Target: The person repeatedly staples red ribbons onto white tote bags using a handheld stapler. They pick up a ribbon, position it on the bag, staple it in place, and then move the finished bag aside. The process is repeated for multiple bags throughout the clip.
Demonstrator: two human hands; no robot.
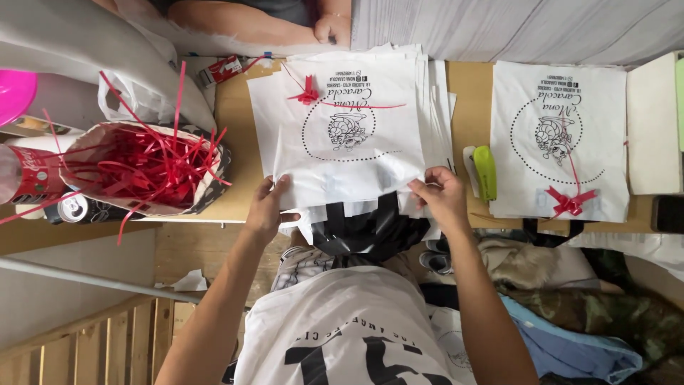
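Two hands, left hand (267,210) and right hand (443,196), each pinching the white printed bag (335,128); red bow (308,93) at 12 o'clock risks snagging.

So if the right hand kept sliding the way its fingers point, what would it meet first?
Likely the red ribbon bow, across the printed white bag that the right hand grips; height is unclear.

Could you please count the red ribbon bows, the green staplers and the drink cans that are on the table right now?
Red ribbon bows: 2, one on the bag under the hands, one on the bag at the right
Green stapler: 1
Drink can: 1
Total: 4
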